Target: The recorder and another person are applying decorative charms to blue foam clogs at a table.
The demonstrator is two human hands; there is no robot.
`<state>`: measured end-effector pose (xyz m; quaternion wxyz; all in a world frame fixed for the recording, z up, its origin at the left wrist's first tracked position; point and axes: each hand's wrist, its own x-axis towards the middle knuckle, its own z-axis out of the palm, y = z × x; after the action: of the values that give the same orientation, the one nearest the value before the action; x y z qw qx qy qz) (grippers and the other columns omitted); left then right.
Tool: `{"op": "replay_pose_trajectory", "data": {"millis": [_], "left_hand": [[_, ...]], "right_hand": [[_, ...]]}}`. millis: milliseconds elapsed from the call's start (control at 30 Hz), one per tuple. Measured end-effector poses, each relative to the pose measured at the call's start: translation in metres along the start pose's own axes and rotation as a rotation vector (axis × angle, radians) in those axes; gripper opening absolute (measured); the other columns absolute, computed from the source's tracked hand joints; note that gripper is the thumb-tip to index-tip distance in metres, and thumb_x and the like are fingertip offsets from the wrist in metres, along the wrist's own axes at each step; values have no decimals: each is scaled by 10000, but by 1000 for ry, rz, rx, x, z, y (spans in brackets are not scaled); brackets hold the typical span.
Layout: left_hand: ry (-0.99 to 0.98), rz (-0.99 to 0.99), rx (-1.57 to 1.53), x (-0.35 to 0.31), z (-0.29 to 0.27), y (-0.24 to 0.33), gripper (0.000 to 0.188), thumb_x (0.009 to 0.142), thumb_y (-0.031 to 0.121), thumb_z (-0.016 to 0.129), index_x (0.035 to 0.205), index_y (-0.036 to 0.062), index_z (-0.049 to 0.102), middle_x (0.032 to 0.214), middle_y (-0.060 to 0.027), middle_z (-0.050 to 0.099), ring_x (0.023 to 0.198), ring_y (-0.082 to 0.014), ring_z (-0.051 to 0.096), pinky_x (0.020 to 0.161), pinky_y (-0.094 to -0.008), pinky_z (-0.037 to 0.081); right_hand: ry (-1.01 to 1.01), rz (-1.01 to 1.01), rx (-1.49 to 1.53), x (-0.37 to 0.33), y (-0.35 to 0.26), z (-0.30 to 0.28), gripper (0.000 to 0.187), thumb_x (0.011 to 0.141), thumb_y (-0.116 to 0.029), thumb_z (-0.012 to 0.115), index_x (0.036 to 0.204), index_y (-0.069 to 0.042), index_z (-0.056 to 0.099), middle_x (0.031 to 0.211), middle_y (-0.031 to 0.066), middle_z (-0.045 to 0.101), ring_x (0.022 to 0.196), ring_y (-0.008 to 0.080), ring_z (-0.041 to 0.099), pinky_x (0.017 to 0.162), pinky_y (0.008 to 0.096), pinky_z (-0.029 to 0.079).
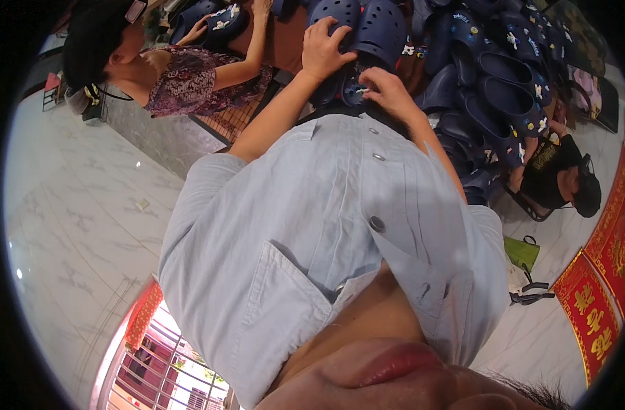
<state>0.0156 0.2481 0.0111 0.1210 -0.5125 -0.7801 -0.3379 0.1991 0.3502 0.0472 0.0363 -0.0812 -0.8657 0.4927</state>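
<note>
- Navy clogs (379, 33) are seen as a pair, set at the wearer's hands, and are taken here as the landmark.
- A brown surface (285, 34) is seen just left of the navy clogs; to their right, a heap of clogs (507, 99) is piled, many dotted with charms.
- Pale tiled floor (73, 178) is spread well left of the navy clogs and toward the wearer's side; a barred window (169, 369) is seen beyond it.
- Red-and-gold banners (592, 307) are placed well to their right.
- Left of the navy clogs, a charmed clog (227, 22) is handled by a co-worker (203, 78).
- The left hand (324, 49) is laid with fingers spread over their near left edge; whether they are gripped cannot be told.
- The right hand (387, 92) is held just nearer the wearer than the navy clogs, fingers bent beside a small pale charm (359, 90); whether it is pinched cannot be told.
</note>
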Motion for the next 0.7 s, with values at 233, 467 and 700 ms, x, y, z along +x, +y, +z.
{"op": "replay_pose_trajectory", "data": {"millis": [233,467,700], "left_hand": [[-11,1,-2,1,-1,1,566,521,278,808,1049,169,635,1146,-101,537,1108,-293,506,936,-428,381],[-24,-4,0,0,-1,0,564,517,291,808,1037,164,632,1131,-102,524,1112,-292,492,937,-431,370],[-18,-2,-3,2,-3,4,557,523,285,801,1039,159,632,1130,-109,525,1111,-292,491,936,-428,371]], "right_hand": [[233,135,672,-4,3,-25,137,749,-1,697,848,-34,607,850,-13,580,793,86,583,686,224,457],[566,107,861,21,41,-55,242,790,19,686,1027,-9,643,887,42,637,830,137,616,762,261,497],[644,189,832,81,93,-80,375,750,59,703,1102,31,576,939,124,657,856,172,637,755,271,524]]}}
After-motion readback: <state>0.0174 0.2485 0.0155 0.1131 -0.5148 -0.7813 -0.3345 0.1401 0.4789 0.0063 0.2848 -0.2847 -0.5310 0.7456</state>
